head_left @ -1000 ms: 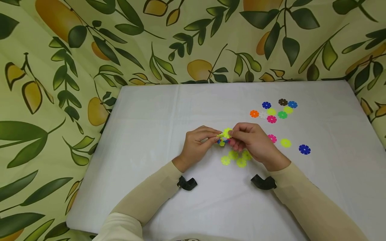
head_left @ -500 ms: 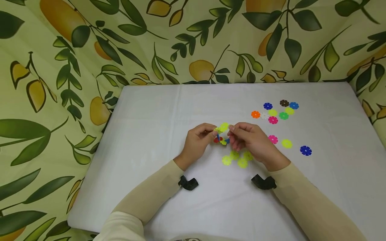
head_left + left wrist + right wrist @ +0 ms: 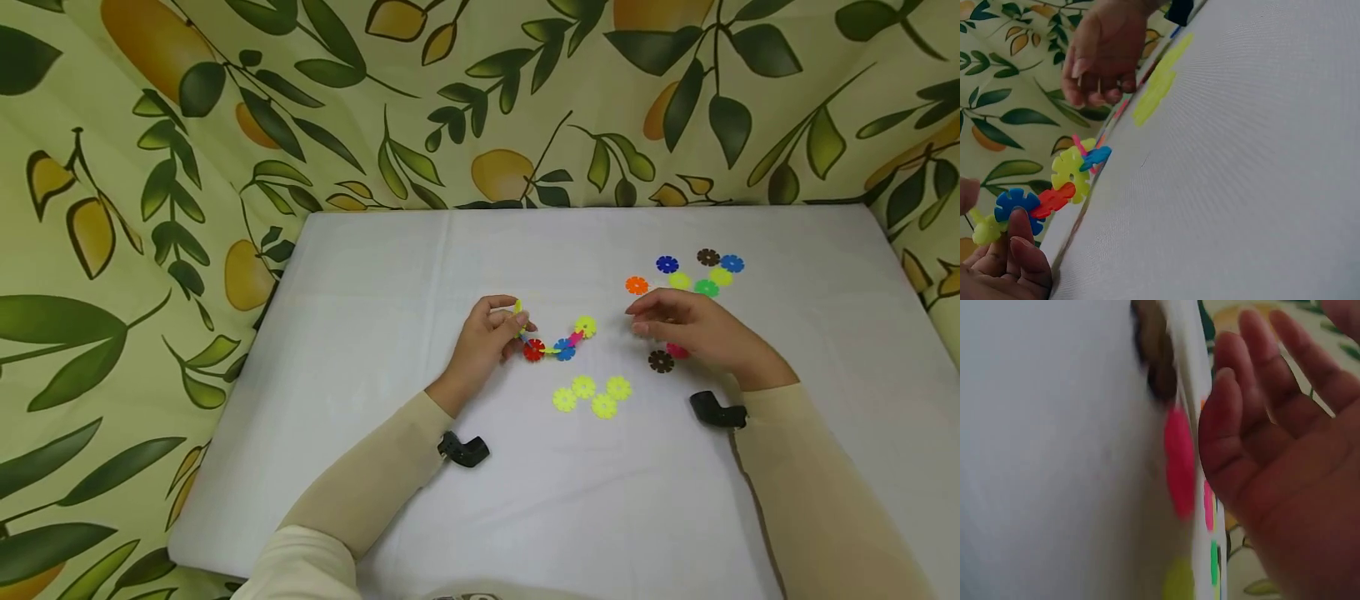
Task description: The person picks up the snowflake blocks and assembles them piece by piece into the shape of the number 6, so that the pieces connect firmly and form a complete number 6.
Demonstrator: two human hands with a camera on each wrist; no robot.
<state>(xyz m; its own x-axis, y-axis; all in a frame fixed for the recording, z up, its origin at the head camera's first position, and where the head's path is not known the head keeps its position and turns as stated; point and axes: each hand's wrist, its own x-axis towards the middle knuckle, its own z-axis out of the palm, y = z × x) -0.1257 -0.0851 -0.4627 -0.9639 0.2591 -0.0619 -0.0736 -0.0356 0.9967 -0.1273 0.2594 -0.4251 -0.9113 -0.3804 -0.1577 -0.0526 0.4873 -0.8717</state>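
A chain of interlocked snowflake discs (image 3: pixel 534 350) in yellow, blue, red and pink hangs from my left hand (image 3: pixel 480 346). Thumb and fingers pinch it near its left end; the left wrist view has a fingertip against a blue disc (image 3: pixel 1017 209). From there the chain sags to the right, ending in a yellow disc (image 3: pixel 585 327). My right hand (image 3: pixel 701 333) hovers above the table with relaxed, slightly bent fingers and holds nothing. Below it lie a brown disc (image 3: pixel 661 361) and a pink disc (image 3: pixel 677 351), the latter partly covered by the hand.
Several loose yellow discs (image 3: pixel 604 406) lie in front of the chain on the white table (image 3: pixel 360 333). Behind my right hand is a mixed group with an orange disc (image 3: pixel 637 285) and a green disc (image 3: pixel 707 288). A leaf-patterned cloth (image 3: pixel 502 108) hangs behind.
My right hand has let go of the chain's yellow disc and moved right, over the pink disc. My left hand has shifted slightly left and up with the chain. A brown disc is uncovered.
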